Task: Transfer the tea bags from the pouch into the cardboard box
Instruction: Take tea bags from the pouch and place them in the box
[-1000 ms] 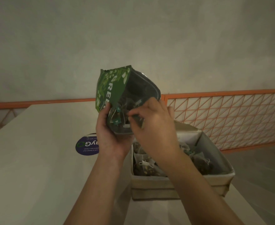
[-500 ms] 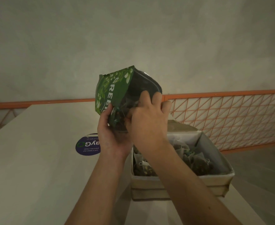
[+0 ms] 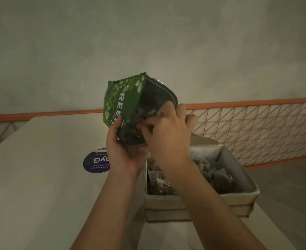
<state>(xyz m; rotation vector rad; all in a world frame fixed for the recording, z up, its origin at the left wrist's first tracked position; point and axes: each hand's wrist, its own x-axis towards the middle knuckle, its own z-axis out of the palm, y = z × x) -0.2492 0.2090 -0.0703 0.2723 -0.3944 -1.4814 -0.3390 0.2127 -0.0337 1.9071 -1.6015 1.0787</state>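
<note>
A green tea pouch [image 3: 123, 100] with white lettering is held up in front of me, its dark open mouth facing me. My left hand [image 3: 121, 150] grips the pouch from below and the left. My right hand [image 3: 168, 134] reaches into the mouth, thumb and fingers curled on the tea bags inside [image 3: 136, 130]. Below on the right stands the open cardboard box [image 3: 238, 197] holding several tea bags [image 3: 219, 177] with strings; my right forearm hides part of them.
The box sits on a pale counter [image 3: 40, 177] bearing a round purple sticker [image 3: 94, 162]. An orange mesh railing [image 3: 256, 127] runs behind, in front of a grey wall. Floor lies lower right.
My right hand has pushed deeper into the pouch mouth and curled its fingers there. The pouch has tilted slightly. The left hand keeps its hold.
</note>
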